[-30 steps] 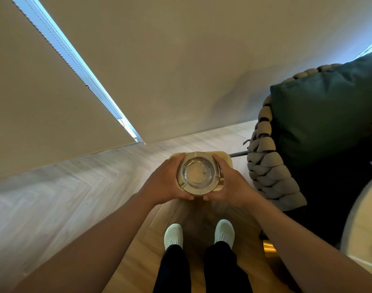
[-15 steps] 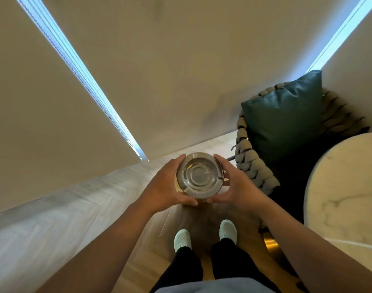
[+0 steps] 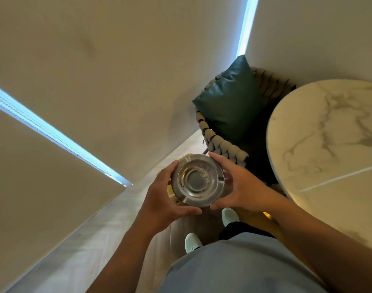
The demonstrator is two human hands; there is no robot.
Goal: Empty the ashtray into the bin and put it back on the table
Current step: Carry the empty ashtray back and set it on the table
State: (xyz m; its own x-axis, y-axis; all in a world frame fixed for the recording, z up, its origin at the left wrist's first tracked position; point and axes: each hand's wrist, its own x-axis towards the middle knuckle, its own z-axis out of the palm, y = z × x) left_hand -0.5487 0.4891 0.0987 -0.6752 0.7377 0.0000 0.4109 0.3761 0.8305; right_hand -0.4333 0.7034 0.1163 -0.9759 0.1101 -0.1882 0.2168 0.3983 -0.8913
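A round steel ashtray (image 3: 198, 180) is held upright at waist height, with only a few ash specks inside. My left hand (image 3: 166, 197) grips its left and near rim, and my right hand (image 3: 237, 182) grips its right side. Just below and behind the ashtray, a sliver of the tan bin (image 3: 172, 192) shows on the floor, mostly hidden by the ashtray and my left hand. The round white marble table (image 3: 333, 144) lies to the right, close to my right forearm.
A woven rope chair (image 3: 220, 142) with a dark green cushion (image 3: 229, 104) stands between the wall and the table. Beige blinds cover the walls ahead and left. Wooden floor runs under my white shoes (image 3: 192, 242).
My view has swung right and the marble table has come much further into sight. Both hands still hold the ashtray; the bin beneath it is now nearly hidden.
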